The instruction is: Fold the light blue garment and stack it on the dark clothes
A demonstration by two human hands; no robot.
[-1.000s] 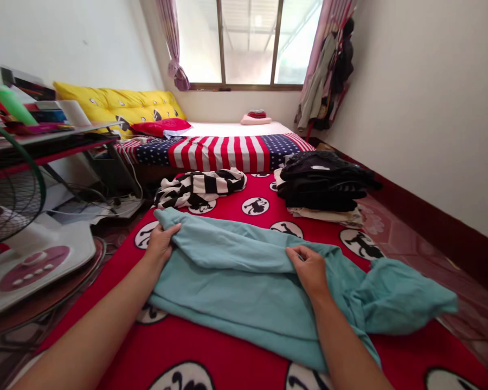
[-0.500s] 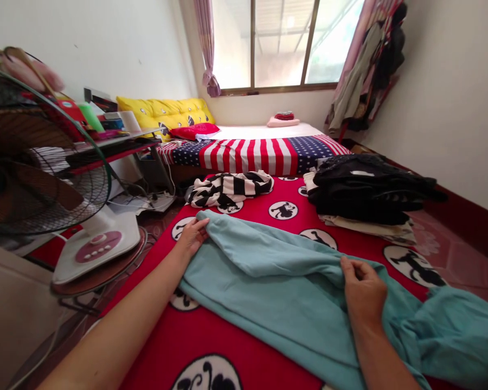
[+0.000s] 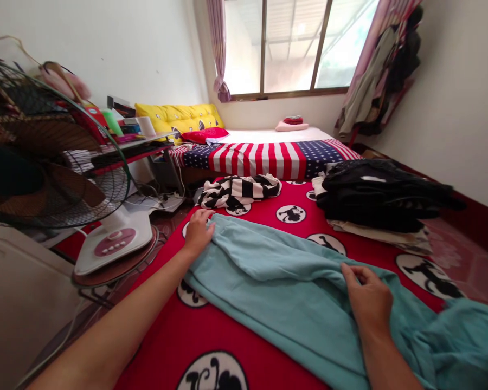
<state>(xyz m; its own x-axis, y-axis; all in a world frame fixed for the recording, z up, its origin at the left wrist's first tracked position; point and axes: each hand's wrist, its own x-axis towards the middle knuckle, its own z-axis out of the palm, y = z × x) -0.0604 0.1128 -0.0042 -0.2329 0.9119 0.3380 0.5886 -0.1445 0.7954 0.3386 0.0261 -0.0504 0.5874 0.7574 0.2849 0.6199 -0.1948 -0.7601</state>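
Observation:
A teal garment (image 3: 268,303) lies stretched across the red bed cover, its far right end bunched up. Its exact kind is not clear. My left hand (image 3: 199,234) is at the garment's far left corner, fingers curled over the edge and thumb on the cloth. Farther right, my right hand (image 3: 368,295) pinches a fold of the same fabric between thumb and fingers. Just beyond the garment lies a crumpled black-and-white checked cloth (image 3: 239,189).
A stack of folded dark clothes (image 3: 382,189) stands at right on the red cover (image 3: 162,346), which has round black-and-white figures. At left a fan (image 3: 114,238) sits on a stool beside a cluttered desk (image 3: 146,142). Behind is a bed with a stars-and-stripes cover (image 3: 256,158).
The view has turned a little to the left, so everything sits farther right. My left hand has shifted slightly at the corner, its fingers now over the outer edge. My right hand keeps its pinch.

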